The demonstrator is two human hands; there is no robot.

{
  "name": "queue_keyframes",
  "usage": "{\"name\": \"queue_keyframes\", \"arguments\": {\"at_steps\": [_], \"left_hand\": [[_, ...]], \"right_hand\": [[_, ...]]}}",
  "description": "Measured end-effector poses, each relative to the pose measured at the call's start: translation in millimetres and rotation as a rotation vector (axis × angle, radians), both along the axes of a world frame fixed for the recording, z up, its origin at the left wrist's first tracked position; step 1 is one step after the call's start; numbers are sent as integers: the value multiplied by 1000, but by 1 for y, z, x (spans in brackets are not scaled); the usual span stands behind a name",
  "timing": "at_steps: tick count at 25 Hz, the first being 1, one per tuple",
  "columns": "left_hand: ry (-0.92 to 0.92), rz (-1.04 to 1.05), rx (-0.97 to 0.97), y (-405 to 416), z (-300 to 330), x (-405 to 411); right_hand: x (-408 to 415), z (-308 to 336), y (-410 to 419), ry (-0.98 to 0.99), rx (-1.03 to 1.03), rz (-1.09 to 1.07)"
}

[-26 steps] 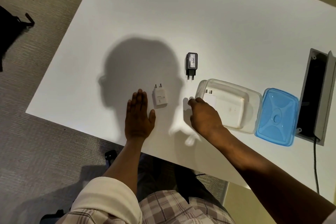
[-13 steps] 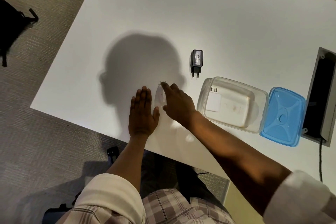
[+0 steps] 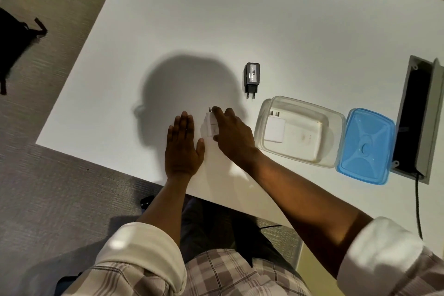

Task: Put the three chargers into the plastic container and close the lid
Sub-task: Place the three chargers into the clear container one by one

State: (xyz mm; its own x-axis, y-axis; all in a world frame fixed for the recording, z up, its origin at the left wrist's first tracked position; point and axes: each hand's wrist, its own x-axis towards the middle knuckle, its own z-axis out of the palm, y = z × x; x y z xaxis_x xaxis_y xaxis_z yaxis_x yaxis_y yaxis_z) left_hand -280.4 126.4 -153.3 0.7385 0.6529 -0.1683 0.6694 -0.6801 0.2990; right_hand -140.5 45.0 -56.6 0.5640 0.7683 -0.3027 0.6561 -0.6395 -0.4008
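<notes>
Between the two hands, near the tabletop's [image 3: 168,31] six o'clock edge, the right hand [image 3: 234,134] makes its grip on the second white charger [image 3: 209,126], forefinger at the pin end and thumb at the base, the block tilted up on one side as if pinched endwise; whether it has left the surface I cannot tell. The left hand [image 3: 183,149] lies flat and spread just at its nine o'clock, holding nothing. This charger looks like a small, rigid, light plastic block with smooth, somewhat slippery faces, so I judge the flat sides safer to take than the pins. At three o'clock sits the clear plastic container [image 3: 336,127], open, one white charger [image 3: 275,130] already inside, its blue lid [image 3: 366,145] beside it. The black charger [image 3: 252,75] waits at one o'clock.
</notes>
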Motion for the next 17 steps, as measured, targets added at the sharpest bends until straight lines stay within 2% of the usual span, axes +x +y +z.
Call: {"name": "queue_keyframes", "arguments": {"at_steps": [5, 9, 14, 17], "left_hand": [[21, -2, 2, -1, 3, 1], [32, -3, -4, -1, 5, 2], [63, 3, -6, -1, 7, 3], [94, 12, 7, -1, 7, 3]], "right_hand": [[16, 51, -51, -120, 100, -101], [45, 74, -107, -16, 50, -290], [81, 65, -158, -3, -57, -395], [97, 45, -166, -16, -152, -383]]}}
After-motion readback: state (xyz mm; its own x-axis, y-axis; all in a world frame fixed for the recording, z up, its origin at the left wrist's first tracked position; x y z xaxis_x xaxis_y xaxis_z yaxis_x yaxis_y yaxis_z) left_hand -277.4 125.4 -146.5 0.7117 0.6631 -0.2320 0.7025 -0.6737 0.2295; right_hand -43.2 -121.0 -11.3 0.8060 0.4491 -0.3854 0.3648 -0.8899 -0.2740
